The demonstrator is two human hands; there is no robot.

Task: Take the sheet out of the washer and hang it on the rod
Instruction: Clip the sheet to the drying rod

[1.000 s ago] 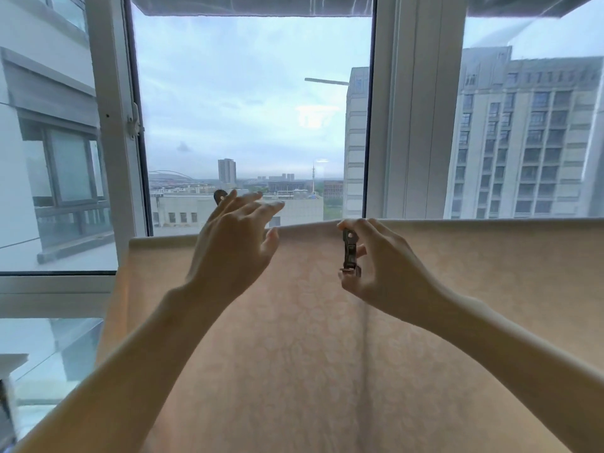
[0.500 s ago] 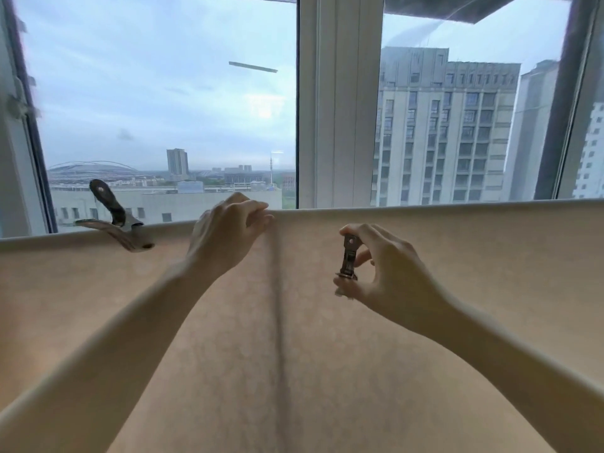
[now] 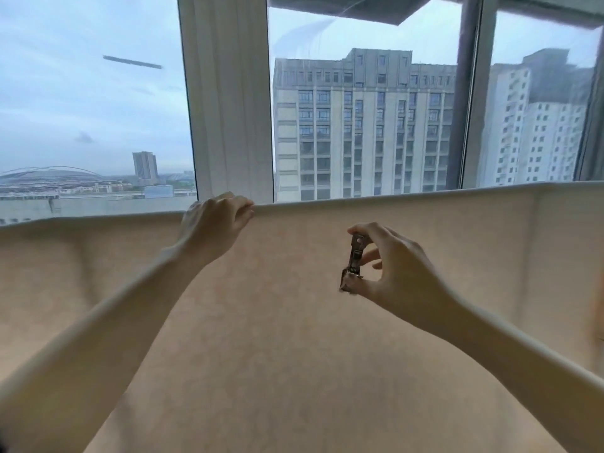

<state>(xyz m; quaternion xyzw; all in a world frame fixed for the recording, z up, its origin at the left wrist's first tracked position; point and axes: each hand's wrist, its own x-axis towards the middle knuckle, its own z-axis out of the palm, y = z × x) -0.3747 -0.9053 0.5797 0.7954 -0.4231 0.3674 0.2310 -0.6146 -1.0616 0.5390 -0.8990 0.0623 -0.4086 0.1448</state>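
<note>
A pale beige sheet (image 3: 294,338) hangs draped over a horizontal rod, which is hidden under its top fold and runs across the whole view. My left hand (image 3: 217,225) rests on the top fold, fingers curled over the covered rod. My right hand (image 3: 392,266) is held in front of the sheet, a little below the fold, pinching a small metal clip (image 3: 352,263) upright between thumb and fingers. The washer is out of view.
Behind the sheet stands a large window with a broad white frame post (image 3: 228,99) and a darker post (image 3: 470,93) to the right. Tall buildings and sky lie beyond the glass. The sheet folds back at a corner on the far right (image 3: 536,256).
The view has swung to the right along the rod; the metal clip fixed on the sheet's left part has left the frame. My left hand slid right along the fold. My right hand still holds its clip.
</note>
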